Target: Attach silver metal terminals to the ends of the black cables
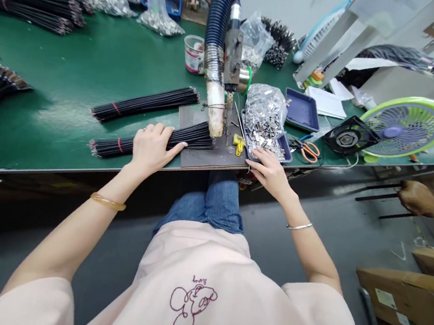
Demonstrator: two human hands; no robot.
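Preparatory step, by judgement: the left hand (151,149), half curled, lies over a red-banded bundle of black cables (194,137) reaching onto the dark board (201,159), its grip uncertain; the right hand (273,175), fingers loosely extended, rests at the near corner of a tray (288,156) of small metal parts (277,151), anything pinched being indiscernible; the next move probably calls for singling out one part

Your green bench (107,54) bears two red-tied bundles of black cable (145,103) before you, the nearer one reaching onto a grey board (201,161). Rightward lie a dark blue tray (288,155) of small metal parts (264,129), an orange-handled tool (314,146) and a green-rimmed fan (393,131).
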